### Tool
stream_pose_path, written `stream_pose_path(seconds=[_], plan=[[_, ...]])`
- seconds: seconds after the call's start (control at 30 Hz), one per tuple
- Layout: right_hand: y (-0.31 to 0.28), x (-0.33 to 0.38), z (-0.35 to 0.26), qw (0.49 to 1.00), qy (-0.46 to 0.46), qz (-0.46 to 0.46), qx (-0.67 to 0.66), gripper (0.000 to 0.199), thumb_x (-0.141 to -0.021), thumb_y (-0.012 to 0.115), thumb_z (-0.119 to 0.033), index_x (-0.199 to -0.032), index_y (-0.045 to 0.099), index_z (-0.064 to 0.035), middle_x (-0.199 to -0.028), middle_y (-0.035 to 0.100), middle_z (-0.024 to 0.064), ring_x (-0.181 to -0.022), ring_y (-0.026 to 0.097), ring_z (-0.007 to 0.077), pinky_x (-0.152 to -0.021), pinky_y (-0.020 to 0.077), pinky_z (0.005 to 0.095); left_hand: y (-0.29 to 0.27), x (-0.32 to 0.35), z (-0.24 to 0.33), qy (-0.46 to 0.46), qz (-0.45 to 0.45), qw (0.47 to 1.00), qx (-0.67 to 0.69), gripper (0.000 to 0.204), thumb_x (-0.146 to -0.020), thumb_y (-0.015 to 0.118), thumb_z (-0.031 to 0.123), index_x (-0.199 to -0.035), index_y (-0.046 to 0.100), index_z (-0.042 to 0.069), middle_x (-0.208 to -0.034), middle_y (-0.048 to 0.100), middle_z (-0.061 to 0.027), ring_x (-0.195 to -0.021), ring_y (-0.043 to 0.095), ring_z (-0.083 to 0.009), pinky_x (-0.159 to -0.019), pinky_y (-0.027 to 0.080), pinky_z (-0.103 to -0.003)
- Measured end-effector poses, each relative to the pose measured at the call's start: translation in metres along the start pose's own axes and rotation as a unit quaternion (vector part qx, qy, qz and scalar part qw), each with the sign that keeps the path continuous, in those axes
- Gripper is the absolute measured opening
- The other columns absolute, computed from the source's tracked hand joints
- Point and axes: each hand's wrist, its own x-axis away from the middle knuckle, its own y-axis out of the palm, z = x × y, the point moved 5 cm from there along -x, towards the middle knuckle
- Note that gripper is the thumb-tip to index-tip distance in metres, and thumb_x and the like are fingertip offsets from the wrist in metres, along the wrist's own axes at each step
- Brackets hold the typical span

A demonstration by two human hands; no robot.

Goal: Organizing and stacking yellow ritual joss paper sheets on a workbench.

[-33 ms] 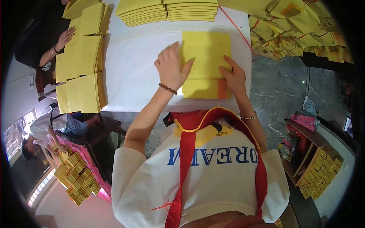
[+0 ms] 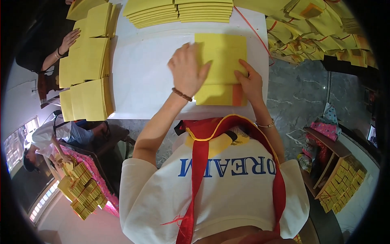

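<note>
In front of me on the white table lies a folded yellow paper sheet (image 2: 221, 53), with an orange patch near its lower right corner and a fold line across its lower part. My left hand (image 2: 186, 69) is over the sheet's left edge, thumb spread from the fingers, holding nothing; its fingertips are slightly blurred. My right hand (image 2: 250, 79) is closed at the sheet's right edge, thumb and forefinger on the paper, its other fingers partly hidden.
Stacks of yellow paper (image 2: 91, 61) line the table's (image 2: 142, 77) left side, with another person's hand (image 2: 70, 40) on them. More stacks (image 2: 203, 12) stand at the far edge. A red string (image 2: 254, 30) runs down the right. Tied yellow bundles (image 2: 317, 36) sit beyond it.
My left hand has shifted slightly to the right, further over the sheet's left edge. My right hand and the sheet look unmoved.
</note>
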Motion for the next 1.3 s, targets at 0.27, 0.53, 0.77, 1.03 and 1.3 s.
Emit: stream_pose_path(seconds=[0.27,0.53,0.77,1.03,1.3], plan=[[0.001,0.000,-0.010,0.999,0.022,-0.013,-0.026,0.041,-0.079,0.063,-0.017,-0.118,0.057,-0.0039,-0.105,0.063,0.0156,-0.087,0.063,0.0201,-0.075,0.0483,0.0266,0.052,0.019,0.034,0.184,-0.148,0.971,-0.037,0.074,-0.072,0.062,0.055,-0.130,0.044,0.011,-0.137,0.033,-0.0180,-0.127,0.028,-0.0371,-0.100,0.021,-0.055],[0.040,0.002,-0.076,0.856,-0.359,-0.040,0.370,0.067,-0.080,0.059,-0.036,-0.136,0.032,-0.0131,-0.138,0.033,0.0186,-0.127,0.034,0.0307,-0.096,0.0181,0.0640,0.070,0.022,0.028,0.172,-0.211,0.959,-0.082,0.066,-0.080,0.050,0.048,-0.135,0.038,0.012,-0.142,0.027,-0.0169,-0.132,0.020,-0.0376,-0.102,0.014,-0.059],[0.048,-0.011,-0.050,0.913,-0.293,-0.114,0.262,0.070,-0.085,0.049,-0.037,-0.138,0.021,-0.0013,-0.143,0.026,0.0182,-0.133,0.025,0.0304,-0.106,0.0041,0.0555,0.064,0.021,0.026,0.129,-0.244,0.961,-0.003,0.066,-0.079,0.051,0.040,-0.137,0.035,0.012,-0.143,0.027,-0.0160,-0.133,0.019,-0.0378,-0.104,0.010,-0.059],[0.059,-0.010,-0.056,0.868,-0.311,-0.075,0.381,0.062,-0.080,0.056,-0.036,-0.131,0.041,-0.0048,-0.138,0.036,0.0140,-0.129,0.033,0.0261,-0.101,0.0164,0.0603,0.039,0.011,-0.022,-0.030,-0.092,0.929,0.358,0.053,-0.083,0.053,0.027,-0.129,0.039,0.005,-0.133,0.037,-0.0180,-0.128,0.027,-0.0376,-0.105,0.018,-0.049],[0.058,-0.010,-0.065,0.864,-0.302,-0.070,0.395,0.059,-0.077,0.060,-0.035,-0.127,0.047,-0.0075,-0.136,0.039,0.0123,-0.128,0.034,0.0257,-0.099,0.0211,0.0610,0.038,0.012,-0.003,0.108,-0.051,0.990,-0.072,0.061,-0.084,0.054,0.039,-0.133,0.037,0.008,-0.138,0.030,-0.0202,-0.126,0.028,-0.0379,-0.103,0.020,-0.047]])
